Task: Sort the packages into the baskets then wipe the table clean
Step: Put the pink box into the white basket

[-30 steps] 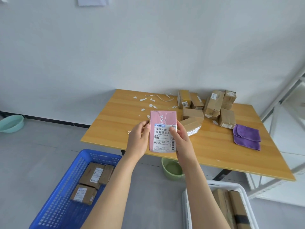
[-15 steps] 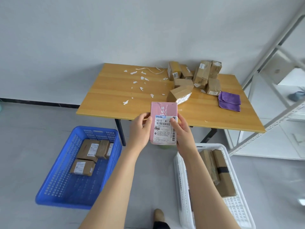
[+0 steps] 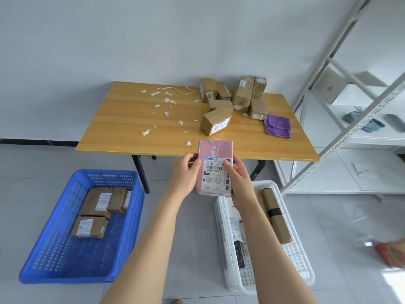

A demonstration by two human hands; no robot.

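The surface (image 3: 131, 128) is far from done: a heap of brown packages (image 3: 242, 97) crowds its far right corner, about seven of them by my count, some leaning on each other. So I judge the sorting is somewhere near the middle. On the floor to my left, the blue basket (image 3: 65, 276) already holds a few brown boxes (image 3: 96, 202) grouped at its far end. The white basket (image 3: 221, 218) on my right holds long brown boxes (image 3: 277, 218) and some other items that my right forearm partly hides. The purple cloth (image 3: 277, 126) lies folded and untouched just beside the heap. Torn white paper scraps (image 3: 145, 132) are scattered over the middle of the wood, so I take it the wiping has not started. The pink package (image 3: 215, 150) is off the wood, upright in the air in front of the near edge. It sits between the two baskets and closer to the white one, with its printed label (image 3: 215, 174) facing me. Both my hands are clamped on it. My left hand (image 3: 184, 175) grips its left edge with the thumb on the front, and my right hand (image 3: 241, 183) grips the right edge the same way, both forearms stretched forward. I seem to be reading the label to pick a basket.
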